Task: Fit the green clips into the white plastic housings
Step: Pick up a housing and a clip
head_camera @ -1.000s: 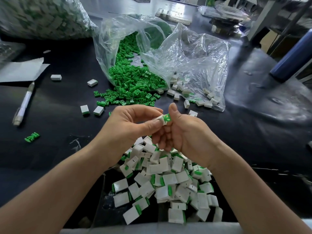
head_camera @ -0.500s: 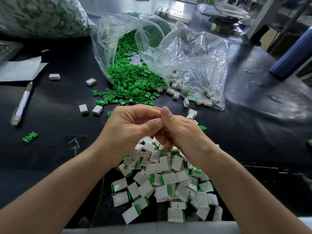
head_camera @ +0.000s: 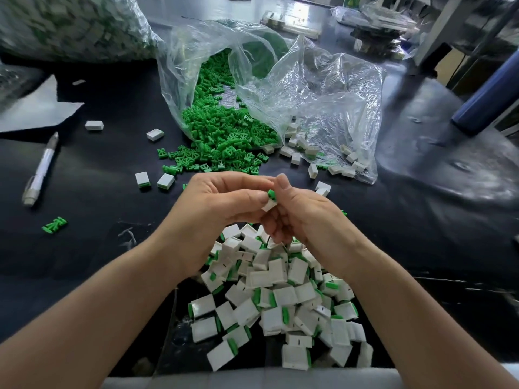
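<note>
1. Far left: a pen (head_camera: pixel 42 169) lies on the black table (head_camera: pixel 98 262), with one stray clip (head_camera: pixel 54 224) near it, well apart from the work.
2. Left of centre: two loose housings (head_camera: pixel 154 180), each showing a strip of green, sit beside the spilled heap of green clips (head_camera: pixel 224 141), the supply for the job.
3. The left hand (head_camera: pixel 222 203), fingers curled, pinches a white housing (head_camera: pixel 269 204) between thumb and fingertips, holding it above the table.
4. At centre, a green clip (head_camera: pixel 271 194) stands at the top of that housing. It looks only partly seated, so the step in hand appears to be the push-in itself.
5. The right hand (head_camera: pixel 303 217) meets the left at the part, its thumb against the clip and its other fingers curled beneath. How much of the clip is already inside cannot be told.
6. Below both wrists, a pile of fitted housings (head_camera: pixel 280 290) covers the near edge of the table, which suggests the batch is well under way.
7. Right of centre: a clear plastic bag (head_camera: pixel 323 102) lies open, with more white housings at its mouth.
8. The next move likely calls for a firm, straight press by the right thumb while the left hand braces the housing. The finished piece would then drop onto the pile.
</note>
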### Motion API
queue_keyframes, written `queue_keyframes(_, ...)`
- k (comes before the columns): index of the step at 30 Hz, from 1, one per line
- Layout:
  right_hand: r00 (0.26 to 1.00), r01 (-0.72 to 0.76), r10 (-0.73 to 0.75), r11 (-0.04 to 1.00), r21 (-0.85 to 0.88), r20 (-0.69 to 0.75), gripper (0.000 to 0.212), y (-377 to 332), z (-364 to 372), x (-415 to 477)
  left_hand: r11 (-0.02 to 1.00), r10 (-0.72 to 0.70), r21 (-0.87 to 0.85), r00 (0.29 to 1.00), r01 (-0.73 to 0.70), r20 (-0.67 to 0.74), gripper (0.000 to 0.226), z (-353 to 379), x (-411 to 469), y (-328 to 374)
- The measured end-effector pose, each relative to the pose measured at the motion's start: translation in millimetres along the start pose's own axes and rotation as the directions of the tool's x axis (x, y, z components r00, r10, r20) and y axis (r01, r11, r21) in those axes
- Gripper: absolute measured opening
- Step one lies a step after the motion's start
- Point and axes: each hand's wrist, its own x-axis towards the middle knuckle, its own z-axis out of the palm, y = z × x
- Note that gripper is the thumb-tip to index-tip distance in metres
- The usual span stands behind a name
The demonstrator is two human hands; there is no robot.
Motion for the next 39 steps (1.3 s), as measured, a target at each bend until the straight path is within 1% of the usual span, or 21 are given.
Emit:
queue_keyframes(4, 1.000, -0.004, 0.004, 1.000, -0.005, -0.012, 0.051, 0.4, -0.8, 0.8, 0.999, -0.032, 0.017, 0.999, 0.032, -0.012, 0.020, -0.8, 0.5, 1.4)
queue_keyframes(8, 1.000, 0.006, -0.006, 0.997, -0.071, -0.005, 0.050, -1.9, 1.1, -1.2, 1.000, -0.016, 0.004, 1.000, 0.016, -0.025, 0.019, 1.2, -1.1, 3.3)
queue_keyframes(12, 1.000, 0.014, -0.015, 0.997, -0.071, -0.006, 0.043, -2.7, 2.8, -3.6, 1.000, -0.012, -0.006, 1.000, 0.012, 0.012, 0.022, 3.5, -1.7, 2.8)
queue_keyframes(15, 0.998, 0.049, -0.055, 0.990, -0.130, -0.036, 0.042, -0.6, 2.4, -2.4, 1.000, -0.020, 0.008, 0.999, 0.019, 0.039, 0.020, 3.2, -2.1, 2.1)
queue_keyframes(17, 0.997, 0.063, -0.071, 0.985, -0.164, -0.041, 0.047, 0.9, 1.7, -1.4, 1.000, -0.020, 0.005, 0.999, 0.020, 0.036, 0.022, 3.6, -2.7, 2.2)
queue_keyframes(19, 0.996, 0.065, -0.077, 0.975, -0.214, -0.047, 0.058, 2.5, 1.5, -0.2, 1.000, -0.024, -0.011, 1.000, 0.024, 0.019, 0.022, 5.2, -3.0, 2.3)
queue_keyframes(22, 0.993, 0.051, -0.081, 0.948, -0.313, -0.086, 0.070, 4.0, 2.8, 1.2, 0.999, -0.043, -0.025, 0.999, 0.042, -0.026, 0.024, 6.3, -2.4, 0.7)
queue_keyframes(23, 0.991, 0.049, -0.087, 0.938, -0.344, -0.097, 0.071, 4.5, 3.4, 1.7, 0.998, -0.051, -0.029, 0.998, 0.049, -0.041, 0.024, 5.9, -2.5, -0.2)
queue_keyframes(27, 0.986, 0.018, -0.079, 0.922, -0.387, -0.145, 0.050, 6.8, 4.6, 3.4, 0.997, -0.063, -0.053, 0.995, 0.060, -0.073, 0.021, 6.0, -3.4, -1.0)
queue_keyframes(30, 0.983, 0.017, -0.088, 0.918, -0.397, -0.160, 0.041, 7.3, 5.1, 3.7, 0.996, -0.071, -0.064, 0.994, 0.065, -0.085, 0.016, 7.9, -2.3, -1.3)
queue_keyframes(36, 0.983, 0.040, -0.117, 0.885, -0.463, -0.140, 0.040, 7.1, 8.4, 3.1, 0.994, -0.081, -0.084, 0.992, 0.073, -0.097, 0.017, 8.2, -2.7, -1.6)
queue_keyframes(39, 0.985, 0.036, -0.107, 0.897, -0.440, -0.136, 0.048, 6.0, 3.8, 4.0, 0.996, -0.065, -0.074, 0.994, 0.058, -0.085, 0.021, 8.4, -2.4, -0.6)
